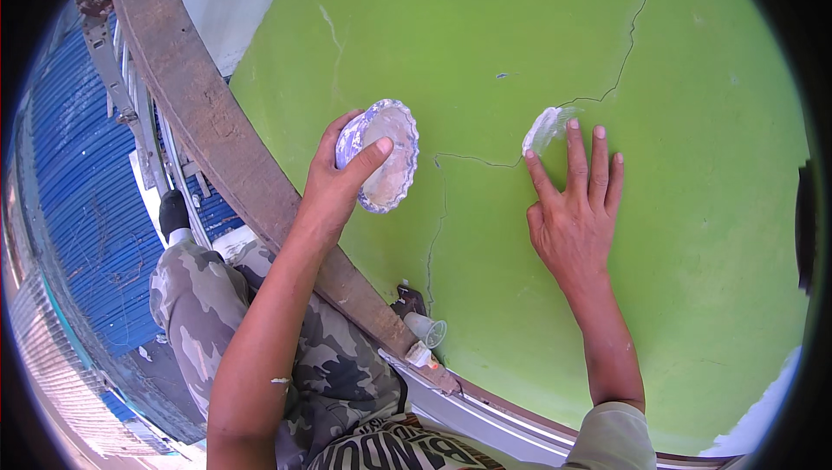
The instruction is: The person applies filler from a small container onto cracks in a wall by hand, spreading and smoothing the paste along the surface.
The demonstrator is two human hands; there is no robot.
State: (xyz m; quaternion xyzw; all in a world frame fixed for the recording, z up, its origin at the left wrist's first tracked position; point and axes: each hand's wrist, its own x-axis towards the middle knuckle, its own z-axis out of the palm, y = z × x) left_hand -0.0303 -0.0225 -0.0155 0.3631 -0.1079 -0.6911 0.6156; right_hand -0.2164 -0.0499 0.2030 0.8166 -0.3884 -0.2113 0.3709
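Observation:
My left hand [329, 182] is closed around a small bowl with a scalloped rim [395, 171], white and purple, its thumb hooked over the inside. Pale paste coats the bowl's inner surface. Against a green wall [693, 210] my right hand [575, 223] lies with its fingers stretched and apart. Its index fingertip touches the lower end of a white paste smear [542, 130], and the middle fingertip is at the smear's right side. The smear covers part of a thin dark crack [630, 45], which continues on both sides of it.
A long wooden plank [204, 115] runs diagonally beside the wall. Near its lower end are a clear plastic cup [426, 329] and a small white item [419, 356]. Metal framing [126, 106] and a blue corrugated roof [78, 210] lie at the left, below my camouflage-trousered leg [195, 305].

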